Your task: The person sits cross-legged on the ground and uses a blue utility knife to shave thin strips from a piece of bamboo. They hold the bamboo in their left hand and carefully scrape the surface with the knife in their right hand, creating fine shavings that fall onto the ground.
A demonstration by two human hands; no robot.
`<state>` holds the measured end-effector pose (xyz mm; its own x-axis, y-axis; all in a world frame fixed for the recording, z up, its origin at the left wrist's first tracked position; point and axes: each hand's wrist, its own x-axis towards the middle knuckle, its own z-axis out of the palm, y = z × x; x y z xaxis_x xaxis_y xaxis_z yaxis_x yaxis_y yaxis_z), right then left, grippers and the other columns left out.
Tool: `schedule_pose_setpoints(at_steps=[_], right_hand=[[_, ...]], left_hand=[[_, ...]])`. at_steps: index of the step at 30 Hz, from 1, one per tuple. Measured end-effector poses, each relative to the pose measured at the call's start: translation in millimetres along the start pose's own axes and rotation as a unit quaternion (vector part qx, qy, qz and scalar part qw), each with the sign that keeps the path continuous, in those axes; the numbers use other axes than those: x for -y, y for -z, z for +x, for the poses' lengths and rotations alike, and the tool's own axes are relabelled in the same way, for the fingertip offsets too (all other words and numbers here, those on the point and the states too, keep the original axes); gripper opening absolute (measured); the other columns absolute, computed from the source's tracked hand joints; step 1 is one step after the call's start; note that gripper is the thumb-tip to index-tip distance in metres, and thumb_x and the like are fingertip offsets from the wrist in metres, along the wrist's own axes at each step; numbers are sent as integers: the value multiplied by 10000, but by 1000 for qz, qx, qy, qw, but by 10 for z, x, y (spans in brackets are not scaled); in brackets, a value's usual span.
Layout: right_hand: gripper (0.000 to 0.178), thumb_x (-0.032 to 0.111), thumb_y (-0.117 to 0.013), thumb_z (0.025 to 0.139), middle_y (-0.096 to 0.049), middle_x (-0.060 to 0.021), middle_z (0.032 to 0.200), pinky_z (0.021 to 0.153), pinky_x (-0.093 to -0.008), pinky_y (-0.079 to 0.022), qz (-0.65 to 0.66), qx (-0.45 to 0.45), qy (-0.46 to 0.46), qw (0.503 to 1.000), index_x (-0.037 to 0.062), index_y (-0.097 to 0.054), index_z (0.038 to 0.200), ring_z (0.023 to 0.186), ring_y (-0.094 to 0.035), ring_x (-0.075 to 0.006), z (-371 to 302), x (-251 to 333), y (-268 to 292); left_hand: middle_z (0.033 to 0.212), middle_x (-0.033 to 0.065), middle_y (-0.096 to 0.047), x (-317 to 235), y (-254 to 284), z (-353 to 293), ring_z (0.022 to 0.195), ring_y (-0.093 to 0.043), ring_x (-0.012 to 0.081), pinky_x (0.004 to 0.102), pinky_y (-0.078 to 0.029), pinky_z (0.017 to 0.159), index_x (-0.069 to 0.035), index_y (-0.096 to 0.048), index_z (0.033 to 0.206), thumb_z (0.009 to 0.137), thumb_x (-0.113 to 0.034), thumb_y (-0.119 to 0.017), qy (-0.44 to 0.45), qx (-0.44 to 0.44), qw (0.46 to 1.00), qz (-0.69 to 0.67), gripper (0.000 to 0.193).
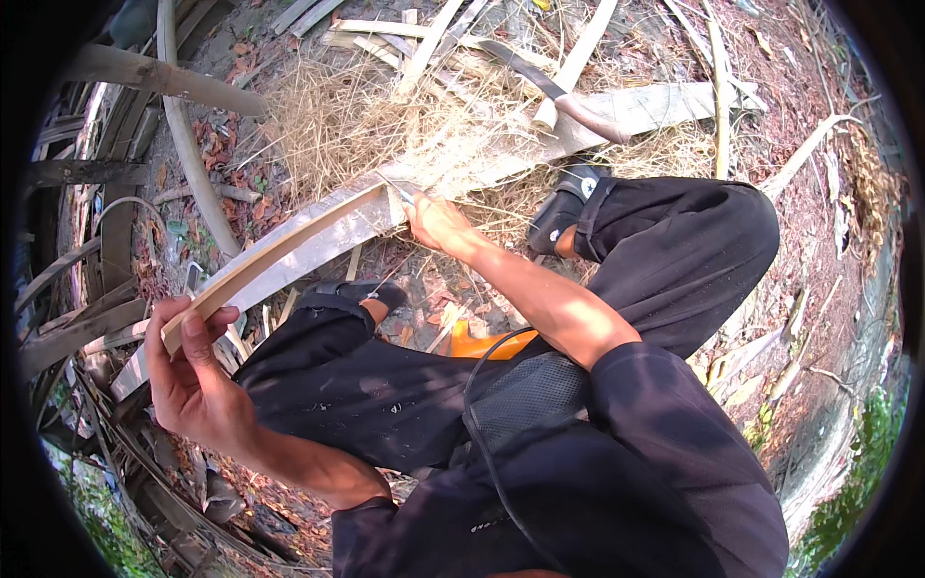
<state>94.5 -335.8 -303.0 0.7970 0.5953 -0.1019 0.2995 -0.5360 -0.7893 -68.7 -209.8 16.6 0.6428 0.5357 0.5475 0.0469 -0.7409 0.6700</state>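
Note:
My left hand (196, 371) grips the near-left end of a long, flat strip of split bamboo or wood (279, 248) between thumb and fingers. The strip slants up to the right over a pale plank (337, 229). At its far end my right hand (438, 223) is closed round a small knife (406, 195). Its thin blade meets the end of the strip; most of the handle is hidden in my fingers. Beyond my right hand, a machete (578, 108) with a brown handle and dark blade rests across the plank.
A heap of thin shavings (332, 125) lies beyond the plank. Several poles (193, 144) and stacked slats (106, 318) crowd the left. My knees are bent on either side, over an orange seat (472, 340). A dark cord (469, 405) hangs across my front.

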Motion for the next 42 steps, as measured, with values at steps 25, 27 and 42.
schedule_pose_setpoints(at_steps=[25,27,42], right_hand=[[403,341,-356,1020,-657,-255,816,782,-503,-486,69,29,-116,990,5,-578,1040,876,-654,-418,-155,154,-74],[380,330,-355,1021,-649,-265,832,779,-500,-479,151,64,-148,975,12,-563,1015,855,-643,-429,-195,612,267],[337,298,-447,1013,-636,-314,827,722,-559,-498,122,76,-65,987,-25,-494,1097,827,-643,-493,-388,1006,354]], left_hand=[[899,114,-671,-392,-302,-100,670,-684,147,227,-549,569,88,-650,1052,934,20,-623,-15,-4,1000,14,139],[905,124,-668,-375,-304,-139,672,-685,156,230,-558,565,95,-649,1047,928,30,-623,-17,-19,1000,10,138],[924,136,-671,-385,-407,-165,670,-681,151,219,-571,544,121,-650,1039,926,20,-631,23,-96,995,8,153]])
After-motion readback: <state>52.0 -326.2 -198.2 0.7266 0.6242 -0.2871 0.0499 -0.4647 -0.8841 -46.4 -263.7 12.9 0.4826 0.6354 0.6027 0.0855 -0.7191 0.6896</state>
